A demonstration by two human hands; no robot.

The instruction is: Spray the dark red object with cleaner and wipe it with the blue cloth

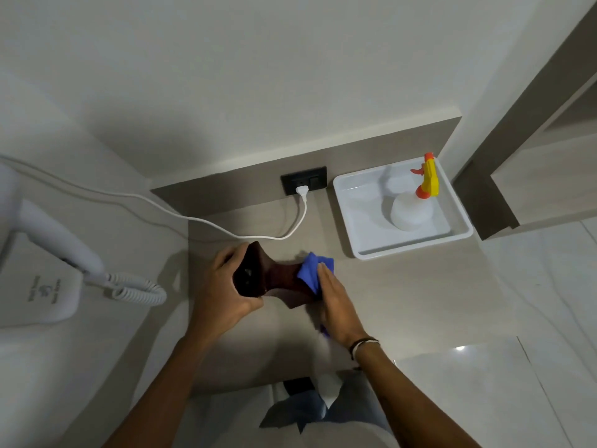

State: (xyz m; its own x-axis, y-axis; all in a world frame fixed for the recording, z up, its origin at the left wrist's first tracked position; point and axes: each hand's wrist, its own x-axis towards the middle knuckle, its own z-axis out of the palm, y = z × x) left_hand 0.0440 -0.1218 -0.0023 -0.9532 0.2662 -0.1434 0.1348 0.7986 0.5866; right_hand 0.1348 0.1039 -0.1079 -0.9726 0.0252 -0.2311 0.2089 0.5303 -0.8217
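Note:
A dark red, waisted object (274, 279) lies tilted on its side just above the beige counter (403, 295). My left hand (223, 292) grips its wide left end. My right hand (336, 302) presses a crumpled blue cloth (313, 270) against the object's right end, fingers flat over the cloth. Part of the cloth is hidden under my palm. The spray bottle (413, 205), white with a yellow and orange trigger head, stands in a white tray (361, 247) at the back right, away from both hands.
A white wall-mounted hair dryer (55, 240) with a coiled cord hangs at the left. Its white cable (200, 221) runs across the counter to a black wall socket (303, 182). A glossy tiled floor lies to the right.

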